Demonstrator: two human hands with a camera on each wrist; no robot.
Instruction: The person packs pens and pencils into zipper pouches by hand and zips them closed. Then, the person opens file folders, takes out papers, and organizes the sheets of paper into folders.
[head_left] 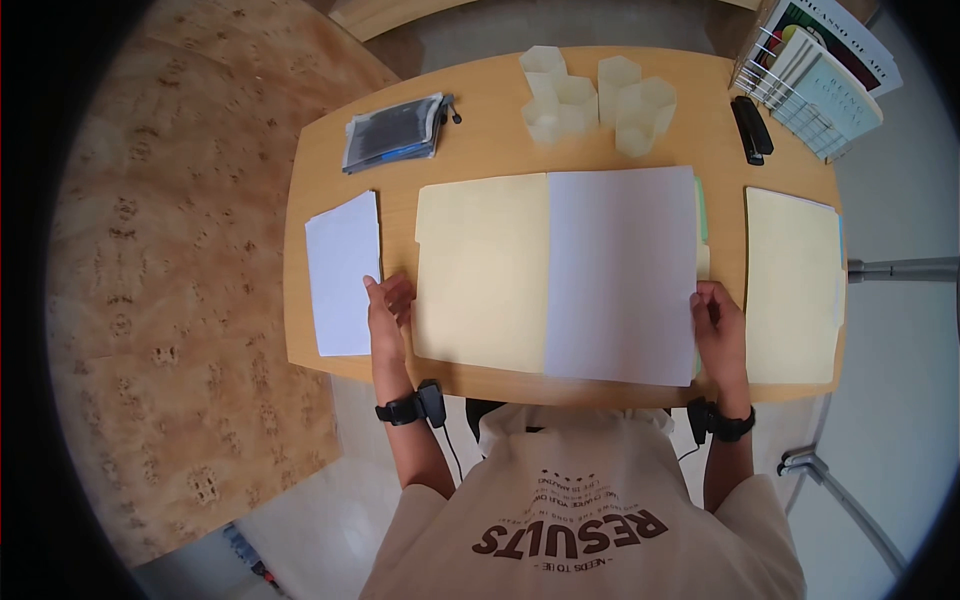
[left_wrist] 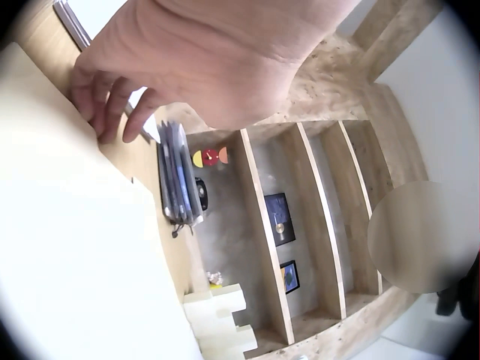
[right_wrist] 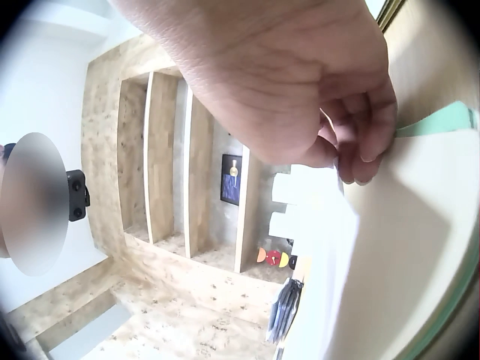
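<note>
An opened cream file folder (head_left: 482,270) lies in the middle of the desk. White paper (head_left: 620,275) covers most of its right half, with a green edge (head_left: 701,210) showing beyond it. My right hand (head_left: 722,335) pinches the paper's right edge between thumb and fingers. In the right wrist view that edge lifts a little above the cream folder (right_wrist: 412,217) under it. Fingers loosely bent, my left hand (head_left: 388,312) is beside the folder's left edge and holds nothing. A stack of white paper (head_left: 340,270) lies just left of that hand.
Another cream folder (head_left: 792,290) lies at the right. Behind are a dark zip pouch (head_left: 395,132), several translucent hexagonal cups (head_left: 575,98), a black stapler (head_left: 750,130) and a wire rack (head_left: 790,97) holding books. Wooden shelves (left_wrist: 315,217) stand beyond the desk.
</note>
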